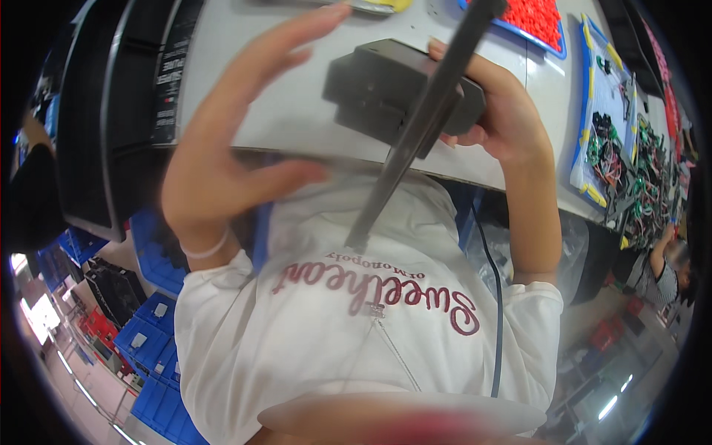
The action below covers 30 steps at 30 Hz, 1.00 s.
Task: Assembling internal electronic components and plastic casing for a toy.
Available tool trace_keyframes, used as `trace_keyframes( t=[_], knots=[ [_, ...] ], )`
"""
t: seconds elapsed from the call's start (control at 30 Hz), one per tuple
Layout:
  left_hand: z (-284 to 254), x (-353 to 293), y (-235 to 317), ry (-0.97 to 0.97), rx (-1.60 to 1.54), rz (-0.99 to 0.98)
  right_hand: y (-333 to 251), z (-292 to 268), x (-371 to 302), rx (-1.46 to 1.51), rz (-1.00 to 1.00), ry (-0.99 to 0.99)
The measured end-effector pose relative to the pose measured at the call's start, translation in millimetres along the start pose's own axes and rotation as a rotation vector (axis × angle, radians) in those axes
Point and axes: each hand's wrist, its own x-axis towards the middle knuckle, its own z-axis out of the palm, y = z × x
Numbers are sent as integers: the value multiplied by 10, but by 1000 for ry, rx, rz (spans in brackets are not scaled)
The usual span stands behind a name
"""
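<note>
My right hand (515,115) grips the right end of a dark grey, angular box-like housing (371,93), its fingers wrapped round the edge. The housing is held over the near part of the white table (289,126). My left hand (211,152) is to its left, with thumb and fingers spread wide and nothing between them. That hand is smeared by motion and looks apart from the housing. A long dark bar (393,167) slants across the view in front of the housing and hides part of it.
Small red pieces (530,18) fill a blue tray at the back right. A yellow-edged blue tray (586,89) holds cables farther right. Black panels (85,111) stand at the left, with blue bins (152,334) below. Another person's striped sleeve (647,278) shows at far right.
</note>
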Motion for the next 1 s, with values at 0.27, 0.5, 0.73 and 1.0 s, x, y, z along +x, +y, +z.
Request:
trace_keyframes(
  t=[0.27, 0.5, 0.73, 1.0],
  knots=[
    [-281, 3, 227, 230, 36, -139, 49, 356, 256, -36, -48, -224],
    [-1210, -958, 572, 1302, 289, 65, -29, 152, 179, -193, -262, -198],
    [-1252, -1557, 296, 1014, 557, -587, 10, 313, 190, -343, -211, -199],
    [-1263, -1790, 469, 207, 1320, -390, 62, 303, 192, -424, -257, -175]
  ],
)
